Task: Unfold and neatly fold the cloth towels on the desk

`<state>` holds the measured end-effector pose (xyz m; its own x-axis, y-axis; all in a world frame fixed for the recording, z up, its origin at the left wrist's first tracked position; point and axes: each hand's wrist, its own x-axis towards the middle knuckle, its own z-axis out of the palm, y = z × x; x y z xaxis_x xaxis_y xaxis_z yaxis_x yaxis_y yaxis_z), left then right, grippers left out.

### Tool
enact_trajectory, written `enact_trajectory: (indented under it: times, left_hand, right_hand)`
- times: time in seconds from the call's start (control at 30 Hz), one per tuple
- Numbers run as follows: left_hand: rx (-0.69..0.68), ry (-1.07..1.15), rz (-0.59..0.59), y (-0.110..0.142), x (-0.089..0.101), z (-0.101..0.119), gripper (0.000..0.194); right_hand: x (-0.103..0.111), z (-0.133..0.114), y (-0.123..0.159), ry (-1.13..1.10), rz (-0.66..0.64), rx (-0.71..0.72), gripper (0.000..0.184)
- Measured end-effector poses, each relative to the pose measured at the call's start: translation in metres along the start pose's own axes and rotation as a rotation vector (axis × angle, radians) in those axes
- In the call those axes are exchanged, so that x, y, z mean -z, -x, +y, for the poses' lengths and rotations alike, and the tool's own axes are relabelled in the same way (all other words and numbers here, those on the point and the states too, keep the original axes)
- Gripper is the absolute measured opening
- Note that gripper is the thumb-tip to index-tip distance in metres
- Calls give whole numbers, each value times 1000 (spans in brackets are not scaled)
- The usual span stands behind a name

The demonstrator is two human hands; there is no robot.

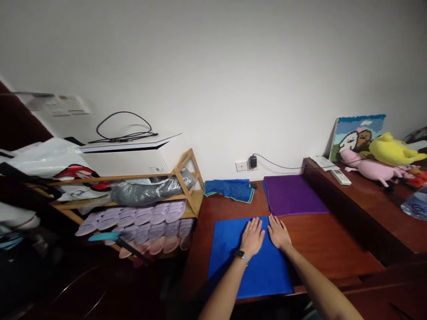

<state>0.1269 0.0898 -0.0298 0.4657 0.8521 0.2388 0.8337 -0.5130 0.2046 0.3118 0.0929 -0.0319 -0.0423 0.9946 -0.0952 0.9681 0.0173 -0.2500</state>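
My single head-worn view faces forward and down at the left hand and right hand, reddish-brown wooden desk below them, white painted wall beyond.

a bamboo shoe rack stands by the wall, with lilac slippers in rows on its lower shelves and a grey plastic bag on the shelf above them. a white box sits on top, below a loop of black cable. a black charger is plugged in beside a wall socket. on the higher table, a white remote lies near a pink plush pig, a yellow plush and a woolly picture.
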Motion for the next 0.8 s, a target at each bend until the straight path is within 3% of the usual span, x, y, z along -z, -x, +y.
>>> enact_trajectory:
  times: [0.1, 0.17, 0.23, 0.43, 0.5, 0.6, 0.8]
  left_hand:
    - [2, 62, -50, -13, -18, 30, 63]
    - [36, 59, -80, -12, -21, 25, 65]
    - [82, 25, -91, -2, -15, 2, 67]
    - [349, -152, -56, 52, 25, -107, 66]
    - [387, -178, -39, 66, 32, -129, 67]
    - [406, -182, -33, 74, 34, -139, 69]
    - [417, -177, -15, 72, 30, -135, 67]
  right_hand:
    - [2, 1, 1, 25, -8, 35, 67]
    - [3, 1, 2, 19, -6, 28, 67]
    - [3, 0, 1, 0, -2, 3, 67]
    - [-1, 0, -1, -12, 6, -7, 67]
    - [-2, 1, -1, -7, 4, -10, 67]
    - [-3, 1, -1, -8, 6, -10, 68]
    - [-4, 1, -2, -3, 12, -8, 69]
